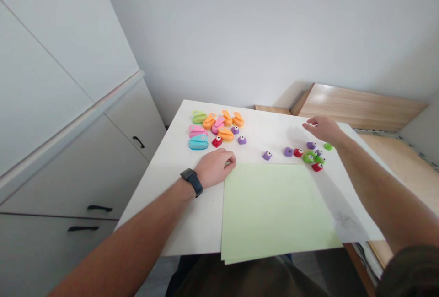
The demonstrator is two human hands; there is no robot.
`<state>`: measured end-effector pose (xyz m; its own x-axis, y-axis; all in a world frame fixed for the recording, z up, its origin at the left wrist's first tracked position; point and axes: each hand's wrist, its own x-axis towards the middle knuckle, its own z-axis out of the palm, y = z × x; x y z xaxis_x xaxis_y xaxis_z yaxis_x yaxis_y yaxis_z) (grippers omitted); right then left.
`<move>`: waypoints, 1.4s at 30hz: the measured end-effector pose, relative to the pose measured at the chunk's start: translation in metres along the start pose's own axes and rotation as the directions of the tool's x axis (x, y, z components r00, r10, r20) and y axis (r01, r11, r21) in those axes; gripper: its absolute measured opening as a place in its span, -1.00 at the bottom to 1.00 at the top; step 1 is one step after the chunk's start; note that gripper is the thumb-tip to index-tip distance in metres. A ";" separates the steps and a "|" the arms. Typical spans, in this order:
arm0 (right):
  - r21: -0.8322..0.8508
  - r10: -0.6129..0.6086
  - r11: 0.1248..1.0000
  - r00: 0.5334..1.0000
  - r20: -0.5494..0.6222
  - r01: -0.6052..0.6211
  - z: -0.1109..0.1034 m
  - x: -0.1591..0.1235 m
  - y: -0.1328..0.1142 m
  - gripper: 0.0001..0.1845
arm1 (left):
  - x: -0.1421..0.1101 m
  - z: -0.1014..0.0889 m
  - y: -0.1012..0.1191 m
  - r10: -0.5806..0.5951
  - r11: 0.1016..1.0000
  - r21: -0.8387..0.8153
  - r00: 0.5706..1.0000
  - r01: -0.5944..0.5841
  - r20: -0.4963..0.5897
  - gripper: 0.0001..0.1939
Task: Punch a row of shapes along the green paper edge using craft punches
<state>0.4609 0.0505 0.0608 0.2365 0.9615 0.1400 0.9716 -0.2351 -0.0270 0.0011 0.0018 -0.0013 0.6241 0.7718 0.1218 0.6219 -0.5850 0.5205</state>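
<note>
Pale green paper (pixel 274 210), at least two sheets, lies on the white table with its near edge past the table's front. At its far left corner rests my left hand (pixel 216 167), fingers curled and closed on the corner; a dark watch is on that wrist. My right hand (pixel 322 129) is over the table's far right side, fingers loosely stretched, with nothing visible in them. Just below and left of it is a cluster of small craft punches: a purple one (pixel 311 145), a red one (pixel 318 167), several green ones (pixel 308 157).
Larger lever punches stand at the back left: a blue one (pixel 198 142), pink one (pixel 198 131), green one (pixel 199 117) and several orange ones (pixel 225 134). A small red punch (pixel 217 141) and purple punch (pixel 267 155) sit nearby. White cabinets (pixel 126 146) flank the left; wooden furniture (pixel 360 107) stands right.
</note>
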 end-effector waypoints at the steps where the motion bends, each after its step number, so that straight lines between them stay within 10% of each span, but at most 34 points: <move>1: -0.043 0.064 0.997 0.998 0.010 -0.064 0.002 0.000 0.020 -0.39 | 0.000 0.000 0.000 -0.001 1.000 0.000 1.000 0.001 -0.003 -0.82; 8: -0.105 0.305 0.951 0.934 0.185 -0.290 0.020 -0.020 0.085 -0.07 | 0.002 -0.001 0.001 -0.010 1.000 0.006 1.000 0.010 0.004 -0.82; 30: 0.057 0.124 0.988 0.957 0.262 -0.144 0.033 -0.022 0.060 -0.49 | 0.002 -0.002 0.001 -0.008 1.000 0.012 1.000 0.008 0.010 -0.82; 36: 0.096 0.087 0.990 0.979 0.185 -0.106 0.019 -0.012 0.021 -0.53 | 0.001 -0.001 0.000 -0.007 1.000 0.014 1.000 0.007 0.009 -0.82; 42: 0.139 -0.145 0.982 0.983 0.110 0.129 0.006 -0.009 -0.074 -0.62 | 0.001 0.000 0.001 0.000 1.000 0.012 1.000 0.000 0.002 -0.82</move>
<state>0.3867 0.0605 0.0556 0.0925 0.9952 0.0324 0.9855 -0.0868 -0.1457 0.0024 0.0026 -0.0009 0.6247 0.7716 0.1202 0.6276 -0.5876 0.5107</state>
